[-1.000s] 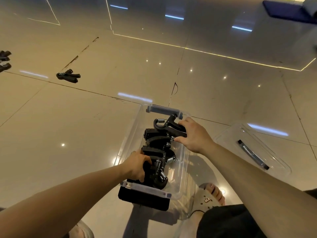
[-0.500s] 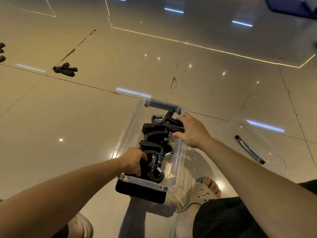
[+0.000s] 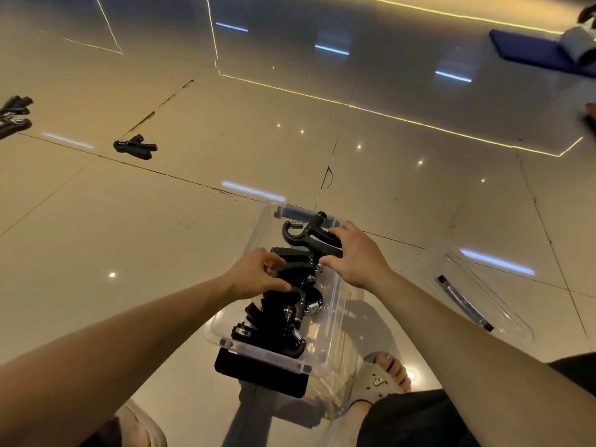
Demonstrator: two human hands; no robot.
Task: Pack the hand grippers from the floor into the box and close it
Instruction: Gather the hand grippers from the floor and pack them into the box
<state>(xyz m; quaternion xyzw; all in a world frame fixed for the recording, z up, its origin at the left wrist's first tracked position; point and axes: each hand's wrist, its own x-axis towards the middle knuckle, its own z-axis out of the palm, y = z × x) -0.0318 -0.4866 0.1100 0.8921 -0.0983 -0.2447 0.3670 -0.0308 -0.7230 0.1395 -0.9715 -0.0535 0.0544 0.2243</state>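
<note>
A clear plastic box (image 3: 335, 304) stands open on the floor in front of me, with several black hand grippers (image 3: 283, 321) lined up inside. My right hand (image 3: 358, 256) pinches the handles of the farthest hand gripper (image 3: 309, 235), which sticks up at the box's far end. My left hand (image 3: 258, 275) curls its fingers over a gripper near the middle of the row. One more black hand gripper (image 3: 135, 147) lies on the floor far to the left, and others (image 3: 13, 116) lie at the left edge.
The clear lid (image 3: 464, 295) with a dark latch lies on the floor right of the box. A black flat object (image 3: 261, 375) sits under the box's near end. My sandalled feet (image 3: 380, 379) are close by. A blue mat (image 3: 535, 54) lies far right.
My left hand has moved from the near end of the row forward to the middle grippers. My right hand stays on the far gripper.
</note>
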